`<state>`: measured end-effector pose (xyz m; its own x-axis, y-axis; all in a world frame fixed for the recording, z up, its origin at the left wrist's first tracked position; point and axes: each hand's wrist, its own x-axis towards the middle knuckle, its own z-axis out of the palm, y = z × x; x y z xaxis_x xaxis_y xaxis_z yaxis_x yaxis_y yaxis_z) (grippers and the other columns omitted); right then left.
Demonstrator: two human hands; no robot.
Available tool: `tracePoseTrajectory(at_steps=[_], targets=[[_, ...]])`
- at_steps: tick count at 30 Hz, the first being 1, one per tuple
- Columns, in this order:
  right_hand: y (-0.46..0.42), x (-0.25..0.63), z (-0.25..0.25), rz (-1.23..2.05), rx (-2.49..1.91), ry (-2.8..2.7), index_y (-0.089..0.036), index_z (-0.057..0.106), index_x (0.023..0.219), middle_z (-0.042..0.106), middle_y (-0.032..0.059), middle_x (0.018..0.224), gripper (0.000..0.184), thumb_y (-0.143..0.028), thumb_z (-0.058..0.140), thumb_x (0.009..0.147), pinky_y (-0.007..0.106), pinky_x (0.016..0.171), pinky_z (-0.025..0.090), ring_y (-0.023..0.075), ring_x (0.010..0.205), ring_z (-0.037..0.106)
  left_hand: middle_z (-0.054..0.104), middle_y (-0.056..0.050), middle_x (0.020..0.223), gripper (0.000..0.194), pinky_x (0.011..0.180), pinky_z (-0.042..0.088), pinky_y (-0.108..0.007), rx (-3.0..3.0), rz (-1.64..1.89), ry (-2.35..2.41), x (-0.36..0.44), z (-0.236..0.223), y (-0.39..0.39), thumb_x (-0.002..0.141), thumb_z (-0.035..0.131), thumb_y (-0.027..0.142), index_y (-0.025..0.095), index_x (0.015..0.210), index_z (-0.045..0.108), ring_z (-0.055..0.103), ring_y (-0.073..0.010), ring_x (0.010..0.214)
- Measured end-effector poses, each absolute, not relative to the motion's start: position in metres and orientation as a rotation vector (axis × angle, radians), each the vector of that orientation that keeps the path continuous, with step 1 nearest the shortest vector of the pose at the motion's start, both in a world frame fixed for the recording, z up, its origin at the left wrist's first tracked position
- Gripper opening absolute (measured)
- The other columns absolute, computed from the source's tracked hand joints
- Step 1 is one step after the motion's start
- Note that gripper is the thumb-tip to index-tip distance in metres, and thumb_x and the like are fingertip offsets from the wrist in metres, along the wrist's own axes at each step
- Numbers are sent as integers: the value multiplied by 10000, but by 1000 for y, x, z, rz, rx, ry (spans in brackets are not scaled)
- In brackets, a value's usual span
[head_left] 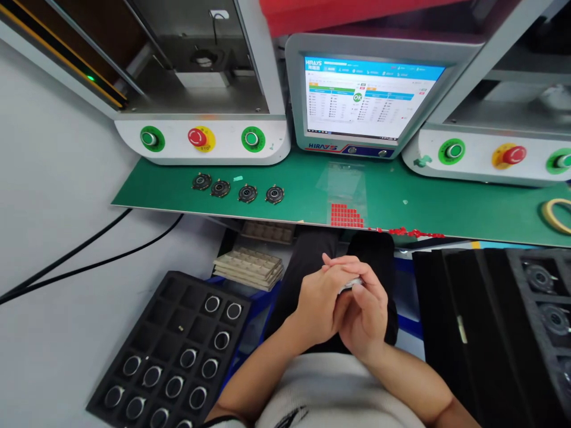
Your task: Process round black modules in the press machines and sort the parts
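Note:
Over my lap, my left hand (319, 300) and my right hand (368, 306) are closed together. Between them shows a small piece with a silver edge (350, 285). Fingers cover most of it, so its kind cannot be made out. On the green bench top ahead lie several dark round watch backs (247, 193) with small lugs, in a loose row. Right of them is a clear plastic sheet (347, 181) with small red squares (345, 216) near the bench edge.
A black foam tray (165, 315) with silver-rimmed round watch parts sits at lower left, beside stacked pale trays (250, 267). More black trays (473, 333) stand at right. Button panels (200, 141) flank a monitor (370, 101). A tape roll (549, 217) lies far right.

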<state>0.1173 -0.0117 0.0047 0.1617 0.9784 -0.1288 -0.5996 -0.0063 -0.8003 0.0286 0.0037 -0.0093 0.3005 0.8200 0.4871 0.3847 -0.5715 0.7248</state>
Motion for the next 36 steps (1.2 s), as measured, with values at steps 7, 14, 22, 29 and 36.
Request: tracePoseTrajectory(at_steps=[7, 14, 22, 29, 36], targets=[[10, 135, -12, 1372, -965, -773, -237, 708, 941, 697, 35, 985, 172, -309, 572, 864, 384, 896, 519, 203, 938, 668, 683, -33, 830, 178, 673, 493, -235, 1860, 1133, 1122, 29, -15, 20, 968, 403, 265, 183, 1011, 554, 647, -130, 710], [104, 194, -47, 592, -1615, -1660, -179, 614, 995, 691, 91, 978, 186, -220, 515, 843, 383, 839, 518, 199, 851, 649, 517, 47, 507, 207, 495, 421, -220, 1231, 1007, 1362, 14, -55, 110, 905, 452, 346, 158, 938, 533, 505, -112, 437], [143, 189, -58, 606, -1748, -1967, -184, 605, 1055, 694, 98, 1035, 284, -79, 508, 810, 382, 882, 480, 230, 978, 637, 706, -46, 826, 226, 701, 433, -275, 1540, 940, 1831, 14, -66, 145, 833, 648, 300, 184, 1023, 614, 654, -196, 748], [161, 178, -37, 681, -1877, -2060, -150, 632, 1037, 714, 109, 935, 258, -23, 514, 845, 391, 859, 477, 245, 935, 664, 658, -123, 1020, 289, 783, 459, -330, 1907, 689, 2058, 9, -69, 154, 886, 571, 404, 166, 1020, 666, 632, -275, 962], [160, 160, -33, 446, -1996, -2010, -146, 628, 1062, 657, 46, 1029, 228, -329, 600, 929, 349, 797, 561, 167, 909, 654, 634, -172, 1099, 355, 810, 474, -403, 2249, 1118, 2106, 13, -82, 153, 893, 528, 382, 114, 1105, 620, 613, -320, 978]])
